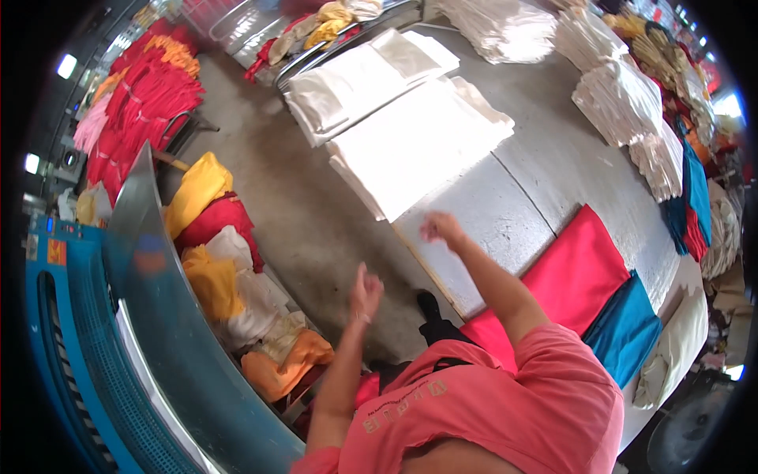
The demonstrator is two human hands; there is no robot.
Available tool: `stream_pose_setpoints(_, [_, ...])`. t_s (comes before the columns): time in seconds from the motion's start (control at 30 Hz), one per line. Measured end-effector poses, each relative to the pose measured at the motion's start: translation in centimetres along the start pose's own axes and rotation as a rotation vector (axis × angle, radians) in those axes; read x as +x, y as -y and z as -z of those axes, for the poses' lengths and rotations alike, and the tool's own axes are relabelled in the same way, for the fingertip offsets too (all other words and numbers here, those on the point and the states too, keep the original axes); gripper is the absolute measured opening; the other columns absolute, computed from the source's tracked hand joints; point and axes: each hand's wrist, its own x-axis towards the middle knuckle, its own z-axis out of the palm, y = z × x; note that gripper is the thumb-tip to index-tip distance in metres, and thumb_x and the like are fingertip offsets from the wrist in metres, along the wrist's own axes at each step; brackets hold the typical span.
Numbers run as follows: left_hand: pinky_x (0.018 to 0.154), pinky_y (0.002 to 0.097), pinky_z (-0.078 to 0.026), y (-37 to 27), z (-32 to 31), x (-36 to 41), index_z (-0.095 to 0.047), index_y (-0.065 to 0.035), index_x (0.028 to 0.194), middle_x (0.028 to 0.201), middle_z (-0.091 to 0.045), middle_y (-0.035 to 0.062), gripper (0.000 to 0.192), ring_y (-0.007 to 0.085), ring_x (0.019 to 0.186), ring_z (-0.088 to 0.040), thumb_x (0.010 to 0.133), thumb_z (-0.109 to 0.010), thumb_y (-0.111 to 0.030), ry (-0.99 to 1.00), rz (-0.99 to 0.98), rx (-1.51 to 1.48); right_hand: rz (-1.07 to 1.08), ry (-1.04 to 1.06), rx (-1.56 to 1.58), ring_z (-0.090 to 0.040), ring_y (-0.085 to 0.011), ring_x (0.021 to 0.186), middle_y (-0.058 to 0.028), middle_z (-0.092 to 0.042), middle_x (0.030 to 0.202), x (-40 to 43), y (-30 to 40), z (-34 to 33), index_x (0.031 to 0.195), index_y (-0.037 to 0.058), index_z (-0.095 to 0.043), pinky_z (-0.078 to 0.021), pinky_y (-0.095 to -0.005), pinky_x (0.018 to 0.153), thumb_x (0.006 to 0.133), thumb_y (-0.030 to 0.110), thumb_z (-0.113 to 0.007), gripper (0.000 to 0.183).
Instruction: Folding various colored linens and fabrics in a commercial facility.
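Note:
My left hand [367,293] is over the concrete floor, index finger stretched out and the others loosely bent, with nothing in it. Farther right, my right hand [441,228] hangs empty near the front edge of a grey-topped table [479,231]; motion blurs its loosely curled fingers. Just beyond it lies a stack of white folded cloth [420,148], brightly lit. A second folded white cloth pile [367,77] rests behind that stack. Close to my right arm, a red folded cloth [568,266] covers the table's near end, beside a teal folded cloth [628,332].
A blue machine [71,296] with a curved metal surface [195,355] stands at left. Beside it are heaped yellow [201,183], white and orange cloths [290,361]. Red cloth bundles [142,101] stand at the far left. White cloth bundles [619,98] line the table's right side.

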Motion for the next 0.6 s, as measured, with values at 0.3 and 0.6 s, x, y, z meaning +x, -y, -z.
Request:
stream_pose_setpoints(0.3, [0.07, 0.0294, -0.048, 8.7, 8.8, -25.7, -0.056, -0.0025, 0.105, 0.083, -0.063, 0.0115, 0.032, 0.0167, 0.076, -0.061, 0.077, -0.058, -0.018, -0.417, 0.465, -0.162, -0.382, 0.708, -0.226, -0.057, -0.012, 0.059, -0.0078, -0.062, 0.074, -10.6, -3.0, -25.5, 0.103, -0.0003, -0.053, -0.0451, -0.0231, 0.051, 0.086, 0.021, -0.048, 0.028])
stream_pose_setpoints(0.6, [0.059, 0.028, -0.047, 8.5, 25.9, -38.5, -0.059, -0.0068, 0.094, 0.078, -0.061, 0.0108, 0.017, 0.0178, 0.068, -0.06, 0.08, -0.056, -0.017, -1.402, 0.234, 0.099, -0.223, 1.227, -0.306, -0.058, -0.0128, 0.065, -0.0075, -0.061, 0.08, -19.3, 2.4, -56.8, 0.105, 0.0038, -0.053, -0.0462, -0.0238, 0.057, 0.085, 0.025, -0.051, 0.029])
